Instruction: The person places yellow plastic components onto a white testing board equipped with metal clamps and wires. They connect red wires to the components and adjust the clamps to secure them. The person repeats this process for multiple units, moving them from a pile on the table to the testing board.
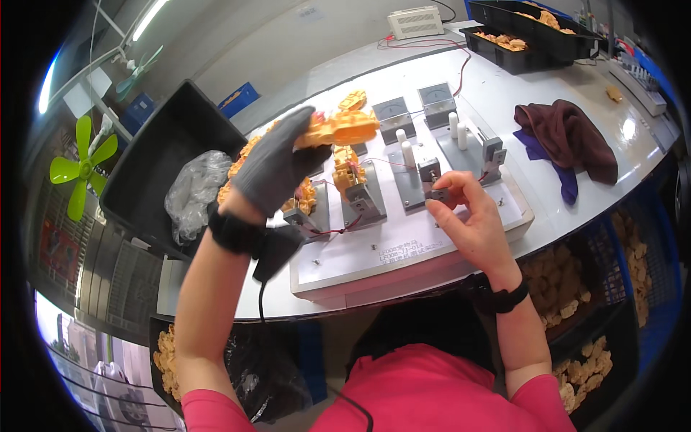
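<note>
My left hand (268, 171), in a dark grey glove, is raised over the left part of a white test board (335, 288). Its fingers are closed on an orange plastic part (351, 128), whose exact kind I cannot make out. With thumb and fingers, my bare right hand (473, 225) pinches a small grey metal block (436, 193) at the front of a fixture. White pegs (408, 154) rise from that fixture, and an analog meter (394, 115) stands behind it. Another orange part (348, 173) sits in the fixture to the left.
Left of the board stands a black bin (162, 133) with a clear plastic bag (198, 191). A brown cloth (568, 137) lies at the right. Black trays (515, 61) of orange parts and a white power box (416, 23) stand at the back.
</note>
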Tool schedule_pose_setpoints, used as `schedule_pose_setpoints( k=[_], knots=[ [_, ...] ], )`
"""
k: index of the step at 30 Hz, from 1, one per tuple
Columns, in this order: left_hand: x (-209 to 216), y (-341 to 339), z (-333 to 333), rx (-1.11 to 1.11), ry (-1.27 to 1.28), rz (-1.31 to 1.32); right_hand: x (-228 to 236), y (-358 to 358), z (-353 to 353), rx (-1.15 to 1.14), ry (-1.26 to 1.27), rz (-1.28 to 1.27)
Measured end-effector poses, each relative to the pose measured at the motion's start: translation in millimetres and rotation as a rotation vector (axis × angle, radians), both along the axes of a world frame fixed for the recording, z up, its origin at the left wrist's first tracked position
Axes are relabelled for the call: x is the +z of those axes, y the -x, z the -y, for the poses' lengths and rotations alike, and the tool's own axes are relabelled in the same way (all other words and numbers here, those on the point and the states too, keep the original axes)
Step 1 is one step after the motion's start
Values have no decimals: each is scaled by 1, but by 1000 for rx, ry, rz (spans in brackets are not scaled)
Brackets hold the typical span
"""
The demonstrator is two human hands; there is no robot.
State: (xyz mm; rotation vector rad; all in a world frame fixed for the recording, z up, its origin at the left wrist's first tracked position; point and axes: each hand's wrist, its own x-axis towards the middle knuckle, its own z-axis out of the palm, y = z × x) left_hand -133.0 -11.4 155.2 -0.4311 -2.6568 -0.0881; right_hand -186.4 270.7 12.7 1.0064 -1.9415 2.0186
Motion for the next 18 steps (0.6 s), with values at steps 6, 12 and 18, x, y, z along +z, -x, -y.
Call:
schedule_pose_setpoints(
  k=[6,12,18],
  knots=[
    [-3,98,-26,176,-584,158,5,-7,-3,36,-1,88],
    [-13,94,-75,198,-206,127,3,-4,-6,55,6,77],
    [-7,62,-101,165,-166,245,2,0,-9,61,14,23]
  ],
)
